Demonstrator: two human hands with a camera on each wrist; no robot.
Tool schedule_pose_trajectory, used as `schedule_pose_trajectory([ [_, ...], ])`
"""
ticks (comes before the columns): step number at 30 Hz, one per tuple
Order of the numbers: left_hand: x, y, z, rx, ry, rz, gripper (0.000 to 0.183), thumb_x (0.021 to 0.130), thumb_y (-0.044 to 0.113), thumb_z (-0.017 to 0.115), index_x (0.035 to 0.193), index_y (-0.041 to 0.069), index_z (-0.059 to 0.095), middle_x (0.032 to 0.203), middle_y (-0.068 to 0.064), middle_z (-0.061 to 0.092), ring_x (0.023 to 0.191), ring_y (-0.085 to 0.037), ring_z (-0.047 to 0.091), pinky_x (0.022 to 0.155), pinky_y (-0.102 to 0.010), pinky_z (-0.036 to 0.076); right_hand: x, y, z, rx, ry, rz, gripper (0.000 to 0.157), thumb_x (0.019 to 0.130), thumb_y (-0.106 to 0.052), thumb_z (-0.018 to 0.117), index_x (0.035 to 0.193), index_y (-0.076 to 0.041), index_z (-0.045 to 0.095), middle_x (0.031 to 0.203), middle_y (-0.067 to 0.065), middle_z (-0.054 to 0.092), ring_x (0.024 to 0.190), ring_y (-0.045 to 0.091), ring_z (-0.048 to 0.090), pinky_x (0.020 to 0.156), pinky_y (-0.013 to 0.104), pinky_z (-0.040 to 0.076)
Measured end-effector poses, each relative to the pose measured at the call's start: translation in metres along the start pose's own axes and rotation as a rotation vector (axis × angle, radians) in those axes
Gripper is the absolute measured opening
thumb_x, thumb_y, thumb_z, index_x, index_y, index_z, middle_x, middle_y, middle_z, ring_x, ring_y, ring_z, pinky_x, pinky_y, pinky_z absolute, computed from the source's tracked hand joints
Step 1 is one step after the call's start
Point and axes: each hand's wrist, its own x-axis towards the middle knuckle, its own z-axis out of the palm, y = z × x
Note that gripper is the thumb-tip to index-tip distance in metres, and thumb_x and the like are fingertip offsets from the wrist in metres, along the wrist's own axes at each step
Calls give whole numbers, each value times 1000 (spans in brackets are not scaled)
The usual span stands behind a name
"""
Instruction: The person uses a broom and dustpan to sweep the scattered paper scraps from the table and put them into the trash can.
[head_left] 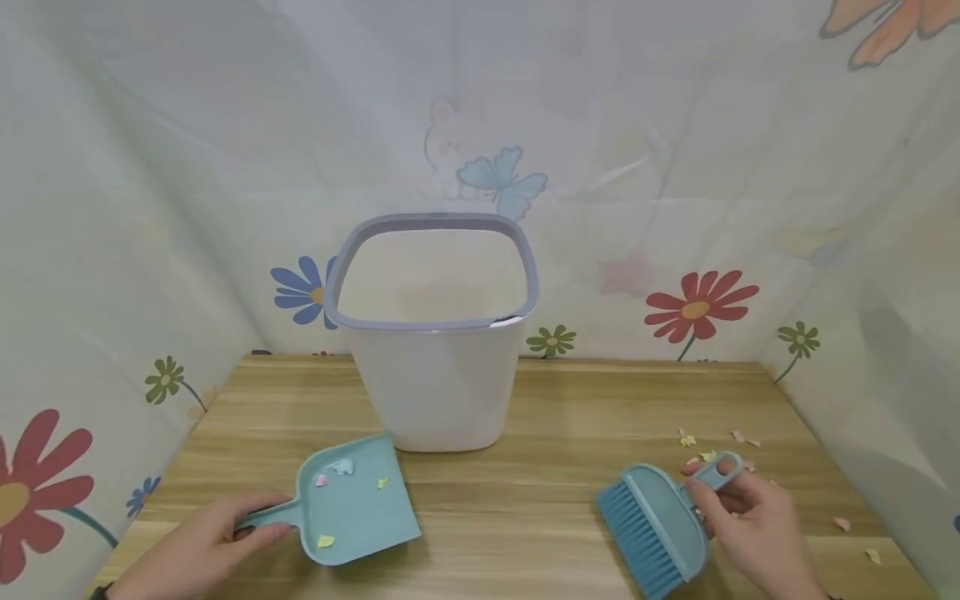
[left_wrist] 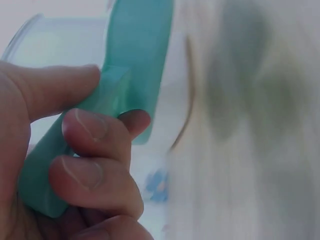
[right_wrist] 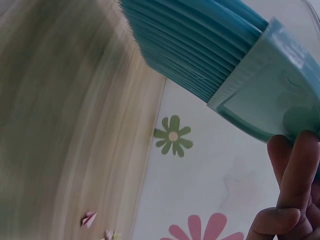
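My left hand (head_left: pixel 213 537) grips the handle of a light teal dustpan (head_left: pixel 356 508), its fingers curled round the handle in the left wrist view. A few crumpled paper scraps (head_left: pixel 342 467) in pale blue, pink and yellow lie in the pan. On the right, my right hand (head_left: pixel 757 521) holds a matching hand brush (head_left: pixel 667 517) by its short looped handle, bristles pointing down and to the left. In the right wrist view the blue bristles (right_wrist: pixel 200 45) stand above the wooden surface. Several pink and yellow paper scraps (head_left: pixel 738 436) lie around the right hand.
A white bin (head_left: pixel 442 383) with a grey-blue rim stands upright at the back, left of the middle, close behind the dustpan. The wooden tabletop (head_left: pixel 525 508) is bordered by flower-printed curtains (head_left: pixel 600 192) at the back and sides. Single scraps lie near the right edge.
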Motion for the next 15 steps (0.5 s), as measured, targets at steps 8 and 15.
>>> schedule_pose_trajectory([
  [8, -36, -5, -60, 164, 299, -38, 47, 107, 34, 59, 141, 1, 60, 109, -4, 75, 74, 4, 58, 59, -22, 50, -7, 9, -13, -99, -22, 213, 23, 98, -16, 73, 115, -1, 76, 90, -30, 69, 60, 7, 65, 52, 26, 53],
  [15, -34, 23, -109, 332, 506, -19, 50, 109, 29, 55, 139, -11, 55, 102, -31, 72, 62, -10, 56, 53, -27, 42, -10, 10, -17, -87, -1, 270, 28, 99, -18, 72, 117, 3, 74, 90, -35, 67, 62, 8, 66, 53, 27, 54],
])
